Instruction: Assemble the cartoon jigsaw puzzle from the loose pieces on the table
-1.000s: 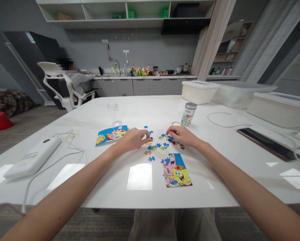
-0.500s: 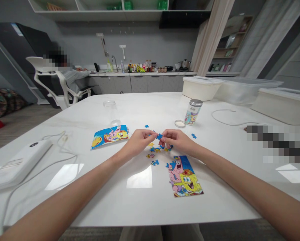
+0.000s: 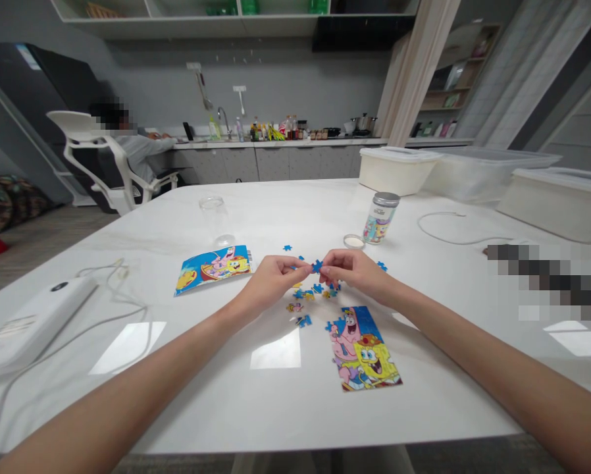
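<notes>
My left hand [image 3: 270,280] and my right hand [image 3: 355,271] meet above the white table [image 3: 285,217], both pinching a small blue puzzle piece [image 3: 316,266] between their fingertips. Under and just behind them lie several loose puzzle pieces [image 3: 309,294]. A partly assembled cartoon puzzle [image 3: 363,347] lies flat nearer to me, right of centre. A printed reference picture [image 3: 213,268] lies to the left of my left hand.
A small tin with a metal lid [image 3: 380,218] and a round lid [image 3: 354,241] stand behind my right hand. A clear glass [image 3: 214,214], a white device with cables [image 3: 26,324] at left, plastic boxes [image 3: 399,170] at right. A person sits in a chair [image 3: 91,158] far left.
My hands rose from the loose pieces and came together, now holding one blue piece between them. The view shifted slightly down and left.
</notes>
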### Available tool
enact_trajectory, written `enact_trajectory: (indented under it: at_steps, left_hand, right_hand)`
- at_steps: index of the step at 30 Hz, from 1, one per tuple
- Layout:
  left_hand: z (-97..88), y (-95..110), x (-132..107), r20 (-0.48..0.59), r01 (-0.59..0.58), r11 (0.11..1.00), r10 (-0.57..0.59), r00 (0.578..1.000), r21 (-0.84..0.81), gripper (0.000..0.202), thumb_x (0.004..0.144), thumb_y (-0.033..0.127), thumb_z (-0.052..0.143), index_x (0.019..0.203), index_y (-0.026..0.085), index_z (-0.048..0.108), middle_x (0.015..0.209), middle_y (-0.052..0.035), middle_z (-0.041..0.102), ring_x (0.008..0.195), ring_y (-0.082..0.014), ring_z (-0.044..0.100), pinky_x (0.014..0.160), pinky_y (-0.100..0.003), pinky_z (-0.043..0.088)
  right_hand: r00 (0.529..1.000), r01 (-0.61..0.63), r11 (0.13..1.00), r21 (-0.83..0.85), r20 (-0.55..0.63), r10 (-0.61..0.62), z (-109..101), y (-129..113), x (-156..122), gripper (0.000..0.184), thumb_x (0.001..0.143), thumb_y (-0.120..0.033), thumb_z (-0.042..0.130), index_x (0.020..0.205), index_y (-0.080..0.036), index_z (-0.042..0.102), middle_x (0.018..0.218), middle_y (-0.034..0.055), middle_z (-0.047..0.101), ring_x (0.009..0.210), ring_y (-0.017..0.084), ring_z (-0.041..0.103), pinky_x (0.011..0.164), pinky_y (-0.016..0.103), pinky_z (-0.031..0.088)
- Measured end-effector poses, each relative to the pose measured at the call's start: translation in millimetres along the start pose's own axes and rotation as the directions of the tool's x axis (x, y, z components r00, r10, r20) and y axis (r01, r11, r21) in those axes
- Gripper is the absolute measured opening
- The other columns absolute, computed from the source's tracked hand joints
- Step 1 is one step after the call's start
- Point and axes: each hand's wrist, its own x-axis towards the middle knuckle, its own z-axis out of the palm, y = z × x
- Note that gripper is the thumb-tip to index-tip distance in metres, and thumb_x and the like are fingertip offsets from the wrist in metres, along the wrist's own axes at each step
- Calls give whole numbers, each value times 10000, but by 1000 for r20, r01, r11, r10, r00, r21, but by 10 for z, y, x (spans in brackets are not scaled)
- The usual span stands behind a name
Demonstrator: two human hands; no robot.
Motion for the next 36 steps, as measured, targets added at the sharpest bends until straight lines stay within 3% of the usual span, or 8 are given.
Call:
enact_trajectory:
  at_steps: [11,17,28,36]
  left_hand:
    - [27,-135,27,59,-41,999,41,997,-1,243,798,374,655,835,150,740,510,48,465,465,-58,253,436,-229,182]
    - [37,-161,28,89,-41,999,43,995,-23,287,745,429,702,800,148,720,489,82,350,463,-58,236,455,-238,156]
    - [39,-101,2,110,-32,999,34,993,-23,232,743,381,701,748,149,686,465,99,284,458,-58,201,469,-251,146]
    - [39,-143,7,113,-73,997,69,991,31,168,768,333,674,772,166,695,465,106,228,461,-63,179,470,-252,161]
  right_hand:
    - [1000,5,1000,-24,9,-5,14,8,-15,195,764,-359,712,748,-179,638,693,24,663,599,111,550,599,280,460]
    - [1000,19,999,-31,0,-19,22,37,-9,254,737,-416,729,744,-179,637,678,24,662,571,111,532,574,277,451]
    - [999,42,999,-20,4,-42,8,113,21,269,744,-435,717,746,-179,635,670,15,643,546,101,511,555,271,439]
    - [1000,22,999,-40,-3,-23,32,-26,-38,199,767,-367,702,746,-180,638,666,5,616,590,107,513,587,275,430]
